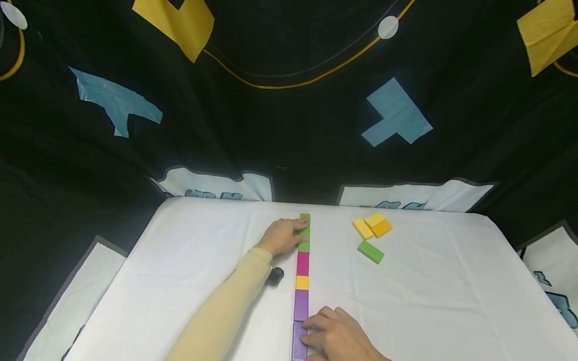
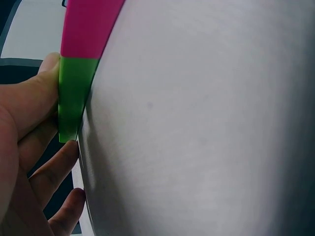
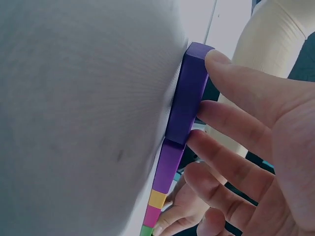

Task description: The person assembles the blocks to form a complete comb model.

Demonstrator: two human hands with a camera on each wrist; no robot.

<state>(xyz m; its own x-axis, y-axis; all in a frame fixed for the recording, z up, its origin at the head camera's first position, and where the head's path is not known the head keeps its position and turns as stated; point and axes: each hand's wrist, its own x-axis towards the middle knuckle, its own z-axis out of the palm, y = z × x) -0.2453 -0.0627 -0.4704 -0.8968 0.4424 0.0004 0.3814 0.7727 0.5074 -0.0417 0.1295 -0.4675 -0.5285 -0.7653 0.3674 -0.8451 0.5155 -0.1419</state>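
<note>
Blocks form a straight row on the white table: a green block (image 1: pixel 304 246), a pink block (image 1: pixel 303 263), a yellow block (image 1: pixel 302 283), a purple block (image 1: pixel 301 305) and a nearer purple block (image 1: pixel 298 341). At the far end my left hand (image 1: pixel 281 236) touches the green block from the left, its thumb along the side and a fingertip by the end, as the left wrist view shows. My right hand (image 1: pixel 338 336) rests fingertips on the nearest purple block; in the right wrist view the thumb (image 3: pixel 220 58) presses at its near end.
To the right of the row lie several loose blocks: a pale yellow block (image 1: pixel 363 229) beside others in yellow, and a green block (image 1: pixel 371 252). A black round piece (image 1: pixel 275 275) shows under the left wrist. A dark curtain (image 1: pixel 298 140) hangs behind the table (image 1: pixel 433 301).
</note>
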